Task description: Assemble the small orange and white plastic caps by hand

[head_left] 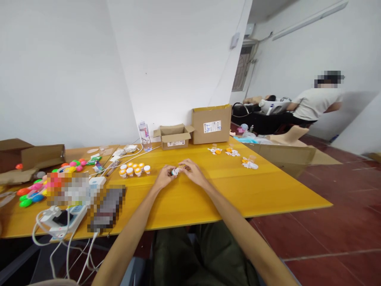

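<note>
Both of my hands meet over the yellow table, gripping one small white toy piece between their fingertips. My left hand holds it from the left and my right hand from the right. A cluster of several small white and orange toy pieces stands on the table just left of my hands. More white and orange pieces lie loose farther back on the right.
Two cardboard boxes and a water bottle stand by the back wall. Colourful plastic balls, a power strip with white cables and a brown box crowd the left. Another person works far right.
</note>
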A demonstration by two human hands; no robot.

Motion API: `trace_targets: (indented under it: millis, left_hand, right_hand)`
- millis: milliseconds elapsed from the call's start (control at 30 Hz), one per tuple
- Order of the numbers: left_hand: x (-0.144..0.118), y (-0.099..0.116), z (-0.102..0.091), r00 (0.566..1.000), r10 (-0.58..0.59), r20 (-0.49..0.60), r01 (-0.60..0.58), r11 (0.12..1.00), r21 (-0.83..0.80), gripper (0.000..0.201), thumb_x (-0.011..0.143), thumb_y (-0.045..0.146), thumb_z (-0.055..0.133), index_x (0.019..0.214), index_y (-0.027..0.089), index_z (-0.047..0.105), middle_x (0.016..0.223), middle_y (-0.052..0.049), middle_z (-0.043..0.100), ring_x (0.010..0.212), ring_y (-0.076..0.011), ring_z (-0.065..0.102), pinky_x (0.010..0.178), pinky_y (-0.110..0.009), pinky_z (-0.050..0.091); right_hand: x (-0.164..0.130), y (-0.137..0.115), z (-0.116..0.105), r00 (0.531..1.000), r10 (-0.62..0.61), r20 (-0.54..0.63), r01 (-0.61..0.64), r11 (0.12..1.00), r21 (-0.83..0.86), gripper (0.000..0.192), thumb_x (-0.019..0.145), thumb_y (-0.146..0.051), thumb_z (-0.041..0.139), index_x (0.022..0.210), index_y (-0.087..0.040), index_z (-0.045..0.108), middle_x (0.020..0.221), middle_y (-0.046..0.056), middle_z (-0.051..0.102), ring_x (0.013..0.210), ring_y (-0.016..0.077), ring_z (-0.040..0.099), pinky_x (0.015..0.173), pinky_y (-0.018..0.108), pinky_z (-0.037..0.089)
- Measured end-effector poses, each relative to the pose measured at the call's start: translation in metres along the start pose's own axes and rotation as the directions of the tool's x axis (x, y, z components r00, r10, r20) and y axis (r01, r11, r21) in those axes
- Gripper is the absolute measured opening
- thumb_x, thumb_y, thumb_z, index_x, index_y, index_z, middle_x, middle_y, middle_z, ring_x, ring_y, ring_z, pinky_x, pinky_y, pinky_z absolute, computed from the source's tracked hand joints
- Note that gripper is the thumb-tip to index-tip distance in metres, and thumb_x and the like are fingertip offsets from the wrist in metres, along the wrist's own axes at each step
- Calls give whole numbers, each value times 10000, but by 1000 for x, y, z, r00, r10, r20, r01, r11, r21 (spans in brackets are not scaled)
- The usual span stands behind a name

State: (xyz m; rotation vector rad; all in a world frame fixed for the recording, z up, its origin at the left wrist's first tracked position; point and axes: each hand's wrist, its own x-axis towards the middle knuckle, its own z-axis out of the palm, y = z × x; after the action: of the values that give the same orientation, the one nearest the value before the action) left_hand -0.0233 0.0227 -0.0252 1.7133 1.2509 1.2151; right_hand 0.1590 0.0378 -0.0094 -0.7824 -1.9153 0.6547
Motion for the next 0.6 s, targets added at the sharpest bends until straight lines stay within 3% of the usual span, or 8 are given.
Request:
trace_targets:
  millis: [133,600]
  left_hand:
    - [1,-1,0,1000,-8,21,8,999,-40,344,604,150,738,947,167,712,951,-40,677,761,-140,626,714,-259,498]
    - [-10,25,-8,994,-91,55,103,955,-279,406,625,346,804,984,186,704,1064,-74,713,976,-217,651,888,-358,514]
  right_hand:
    - [-3,-3,3,997,-26,78,24,1000,20,148,847,-257,602,946,-211,702,955,57,633,879,181,629,782,312,525]
    - [1,6,2,989,118,88,-136,962,238,209,737,-279,684,938,-220,694,1024,50,676,846,175,666,809,331,545]
